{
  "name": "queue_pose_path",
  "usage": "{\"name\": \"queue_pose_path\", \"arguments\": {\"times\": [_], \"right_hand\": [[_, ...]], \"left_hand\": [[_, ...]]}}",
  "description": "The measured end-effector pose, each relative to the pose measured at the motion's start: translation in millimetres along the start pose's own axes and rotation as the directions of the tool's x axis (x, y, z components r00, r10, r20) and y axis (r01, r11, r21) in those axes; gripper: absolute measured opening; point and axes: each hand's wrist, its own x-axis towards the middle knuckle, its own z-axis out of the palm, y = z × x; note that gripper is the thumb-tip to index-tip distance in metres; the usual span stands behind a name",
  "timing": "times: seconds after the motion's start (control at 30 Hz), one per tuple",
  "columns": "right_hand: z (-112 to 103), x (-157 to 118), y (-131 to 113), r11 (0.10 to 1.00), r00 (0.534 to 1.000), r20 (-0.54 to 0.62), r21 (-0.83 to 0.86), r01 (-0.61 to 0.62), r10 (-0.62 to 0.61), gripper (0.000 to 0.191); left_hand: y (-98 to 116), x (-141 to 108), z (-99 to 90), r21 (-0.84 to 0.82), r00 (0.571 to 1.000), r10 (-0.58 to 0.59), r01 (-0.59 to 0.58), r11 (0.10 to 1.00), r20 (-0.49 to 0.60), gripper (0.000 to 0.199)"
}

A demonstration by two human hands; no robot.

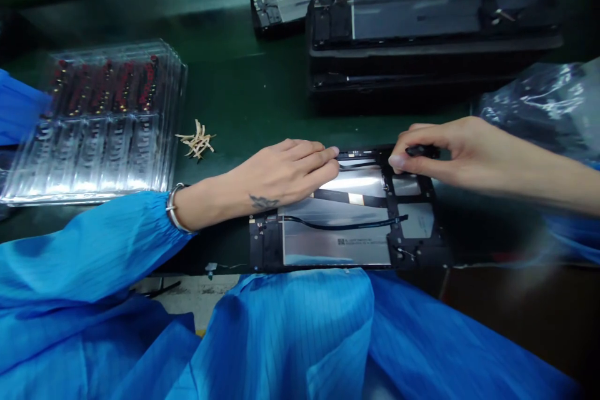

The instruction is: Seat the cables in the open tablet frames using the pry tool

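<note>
An opened tablet [337, 247], with silver battery cells and black cables in a dark frame, lies at the table's front edge. My left hand [295, 169] rests flat across its upper left part, fingers stretched out and covering that corner. Over the upper right corner, my right hand [435, 147] is closed in a pinch around a small black part [423, 150]. Fingers hide most of this part, so its kind cannot be made out. A black cable [347, 225] runs lengthwise over the silver cells.
Stacked clear plastic trays [94, 156] at left hold dark red strips in their back row. Beside them lies a small pile of pale strips [197, 139]. Several opened tablets [412, 12] are stacked at the back, with another dark unit [285, 3] beside them. Clear plastic wrap [539, 103] sits at right.
</note>
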Motion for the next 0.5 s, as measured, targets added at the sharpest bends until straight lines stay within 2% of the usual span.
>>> {"name": "queue_pose_path", "arguments": {"times": [0.1, 0.2, 0.5], "right_hand": [[1, -2, -5, 1.000, 0.999, -0.044, -0.021, -0.005, 0.004, 0.041], [5, -2, -9, 0.994, 0.994, -0.097, -0.106, 0.036, -0.046, 0.034], [9, 2, -14, 0.970, 0.998, -0.041, -0.240, 0.028, -0.039, 0.027]], "left_hand": [[-2, -2, 0.0, -0.046, 1.000, -0.013, 0.013, 0.999, 0.000, 0.036], [-4, -3, -0.6, -0.053, 1.000, 0.003, -0.002, 0.999, 0.004, 0.037], [-3, -3, -4.2, -0.048, 1.000, 0.018, -0.017, 0.999, 0.018, 0.039]]}}
